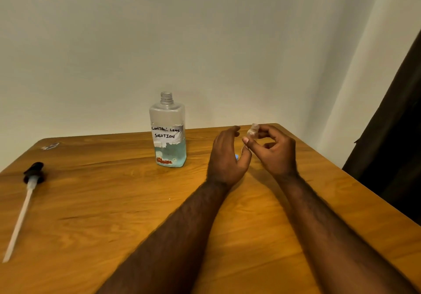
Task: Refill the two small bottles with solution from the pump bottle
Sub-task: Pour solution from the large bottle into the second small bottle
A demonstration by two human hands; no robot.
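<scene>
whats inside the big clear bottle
The clear square plastic bottle holds pale blue liquid in its lower part and looks empty above, neck uncapped. Its white taped label hides whatever is behind it.

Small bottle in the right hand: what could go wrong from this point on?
1. The right hand only pinches the small bottle above the table; it may slip.
2. The large bottle stands uncapped with a wide neck; pouring from it into so small a bottle would likely spill.
3. The pump lies with its tube on the bare wood and could carry dirt back into the solution.
</scene>
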